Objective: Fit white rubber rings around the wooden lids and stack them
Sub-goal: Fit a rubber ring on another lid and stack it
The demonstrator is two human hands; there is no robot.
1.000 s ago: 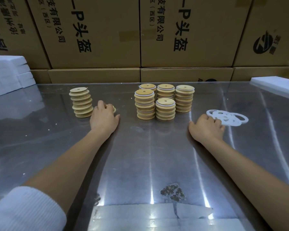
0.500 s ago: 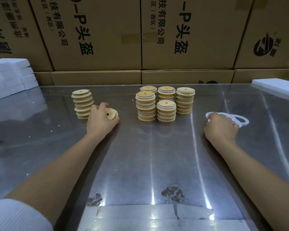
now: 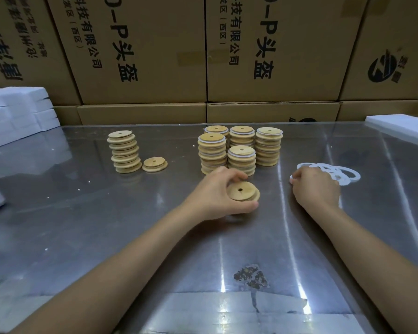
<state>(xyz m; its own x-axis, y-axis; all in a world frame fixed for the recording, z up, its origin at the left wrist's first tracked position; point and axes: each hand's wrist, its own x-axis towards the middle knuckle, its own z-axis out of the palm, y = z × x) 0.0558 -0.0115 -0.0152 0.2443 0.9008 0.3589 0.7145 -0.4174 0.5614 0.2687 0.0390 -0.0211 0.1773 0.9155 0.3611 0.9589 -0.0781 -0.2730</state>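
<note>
cardboard boxes behind a glossy metal table. left hand grips one wooden lid by its rim, tilted, just in front of the ringed stacks. right hand is curled, pinching a white ring at the ring pile. bare stack plus loose lids far left.

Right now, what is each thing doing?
left hand: grip round a bare wooden lid, tilted, no ring on it.
right hand: fingers curled at the loose white rings.
plain lid stack: leaning, no rings.
single lid: flat beside that stack.
ringed stacks: five, upright, rings fitted.
</note>
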